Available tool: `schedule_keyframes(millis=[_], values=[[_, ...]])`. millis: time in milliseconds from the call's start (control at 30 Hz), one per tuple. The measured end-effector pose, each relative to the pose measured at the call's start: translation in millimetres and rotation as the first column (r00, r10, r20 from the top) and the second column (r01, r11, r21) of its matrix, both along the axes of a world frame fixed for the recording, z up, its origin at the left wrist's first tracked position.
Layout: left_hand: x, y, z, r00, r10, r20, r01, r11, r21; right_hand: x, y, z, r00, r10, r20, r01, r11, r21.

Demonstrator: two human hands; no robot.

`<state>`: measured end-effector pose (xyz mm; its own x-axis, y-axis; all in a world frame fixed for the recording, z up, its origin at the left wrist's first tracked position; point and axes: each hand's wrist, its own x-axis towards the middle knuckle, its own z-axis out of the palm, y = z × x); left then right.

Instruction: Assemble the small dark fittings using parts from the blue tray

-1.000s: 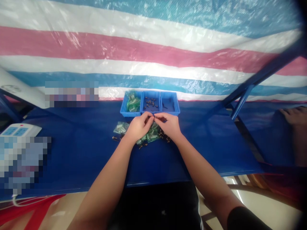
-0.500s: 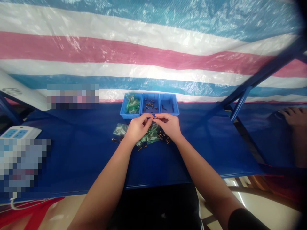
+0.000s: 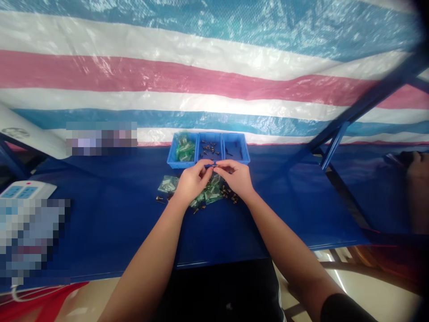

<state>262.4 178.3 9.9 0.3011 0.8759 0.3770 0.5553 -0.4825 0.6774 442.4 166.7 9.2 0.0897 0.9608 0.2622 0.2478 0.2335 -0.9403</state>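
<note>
My left hand (image 3: pixel 191 180) and my right hand (image 3: pixel 236 179) meet fingertip to fingertip, both in a pinch. Between them is a small screw (image 3: pixel 215 166), mostly covered by the fingers. Beneath the hands lie small green-tinted plastic bags (image 3: pixel 212 191) with light-coloured pieces inside. Dark and brass-coloured screws (image 3: pixel 231 194) are scattered by my right hand, and a few more screws (image 3: pixel 160 199) lie left of my left wrist. Just beyond the fingers stand three joined blue bins: the left bin (image 3: pixel 181 165) holds bags, the middle bin (image 3: pixel 209 157) screws, the right bin (image 3: pixel 237 156) a few dark screws.
Everything rests on a blue tabletop (image 3: pixel 117 214). A white power strip (image 3: pixel 43 190) lies at the left. Blue metal struts (image 3: pixel 335 145) rise at the right, before a striped plastic sheet (image 3: pixel 214 58). Another person's arm (image 3: pixel 418 188) shows at the far right.
My hands stay nearly still around the screw. The view has tilted slightly. At the far right, the other person's hand has shifted toward the frame edge.
</note>
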Motion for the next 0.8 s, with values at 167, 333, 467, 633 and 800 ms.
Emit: schedule_keyframes(millis=[167,333,467,633,800], values=[[0.1,0.5,-0.9,1.0,0.006,-0.026,-0.005,1.0,0.029,0.3,-0.1,1.3,1.0,0.002,0.003,-0.002,1.0,-0.01],[0.8,-0.5,0.5,0.999,0.006,-0.053,-0.007,1.0,-0.013,-1.1,0.5,1.9,1.0,0.011,-0.022,-0.012,1.0,-0.022],[1.3,-1.1,0.2,0.999,0.01,-0.054,-0.01,1.0,-0.009,-2.0,0.4,0.7,0.998,0.018,-0.067,-0.02,0.999,-0.028],[2.1,-1.3,-0.1,0.999,0.009,-0.053,-0.01,1.0,-0.013,-0.6,1.3,-1.3,0.996,0.035,-0.077,-0.038,0.998,-0.043],[2.4,-1.8,1.9,0.998,0.019,-0.059,-0.019,1.0,-0.015,-0.4,1.0,-0.3,0.999,0.029,-0.019,-0.029,1.0,-0.004]])
